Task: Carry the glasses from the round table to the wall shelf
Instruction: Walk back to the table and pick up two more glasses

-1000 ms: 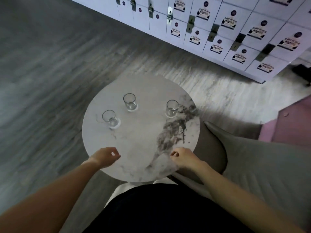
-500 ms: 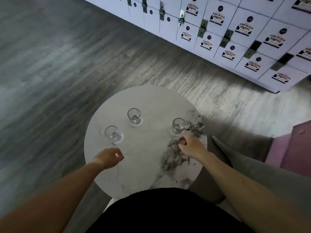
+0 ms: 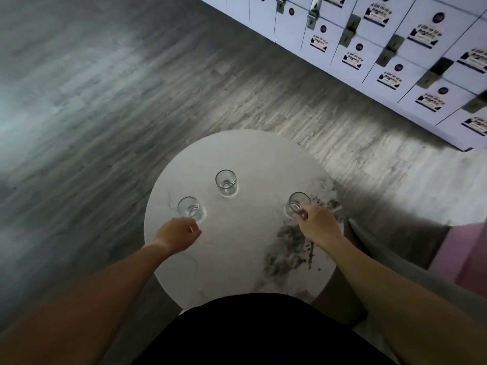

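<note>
On the round surface [image 3: 237, 248], one glass [image 3: 297, 205] seems already pinched at its rim by the right grip [image 3: 317, 225], another glass [image 3: 189, 208] stands just beyond the loosely curled, empty left grip [image 3: 179, 234], and both, being smooth and breakable, are best taken around the wall.

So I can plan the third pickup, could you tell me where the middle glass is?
The middle glass stands upright toward the far side of the round table, between and beyond the other two, untouched by either hand.

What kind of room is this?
Probably a lounge or lobby with lockers: white labelled locker doors line the wall, beside a round marble table and grey cushioned seat.
</note>
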Tool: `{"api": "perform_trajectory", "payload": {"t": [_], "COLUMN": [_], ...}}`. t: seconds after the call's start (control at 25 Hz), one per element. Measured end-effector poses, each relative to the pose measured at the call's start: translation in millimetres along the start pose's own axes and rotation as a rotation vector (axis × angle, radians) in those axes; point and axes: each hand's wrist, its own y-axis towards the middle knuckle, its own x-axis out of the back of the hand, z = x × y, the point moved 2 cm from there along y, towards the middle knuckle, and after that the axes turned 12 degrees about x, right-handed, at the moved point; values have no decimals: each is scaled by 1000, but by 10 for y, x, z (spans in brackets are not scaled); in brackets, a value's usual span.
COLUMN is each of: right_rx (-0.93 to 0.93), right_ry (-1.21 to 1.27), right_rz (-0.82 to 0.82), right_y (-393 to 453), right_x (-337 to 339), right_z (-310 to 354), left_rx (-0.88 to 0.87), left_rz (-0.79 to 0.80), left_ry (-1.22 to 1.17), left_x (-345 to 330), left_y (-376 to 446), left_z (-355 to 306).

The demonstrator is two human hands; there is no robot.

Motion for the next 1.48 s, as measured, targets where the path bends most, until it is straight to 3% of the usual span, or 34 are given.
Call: {"api": "perform_trajectory", "payload": {"t": [0.2, 0.64, 0.92, 1.04, 1.24, 1.48], "right_rx": [34, 11, 121, 189, 310, 513], "right_ry": [-18, -20, -84, -74, -148, -204], "right_rz": [-41, -39, -32, -84, -242, -374], "right_y": [9, -33, -86, 82, 427, 579], "right_x": [3, -19, 82, 436, 1338, 2507], "right_z": [-16, -1, 63, 253, 784, 1974], "left_rx": [-67, 102, 24, 38, 31, 7], "left_rz": [-294, -249, -300, -323, -529, -794], "left_ry": [-93, -5, 110, 116, 49, -75], "left_x": [151, 122, 264, 668, 1660, 2991], "left_y": [-23, 92, -69, -210, -532, -1288], "left_z": [-6, -50, -75, -75, -66, 186]}}
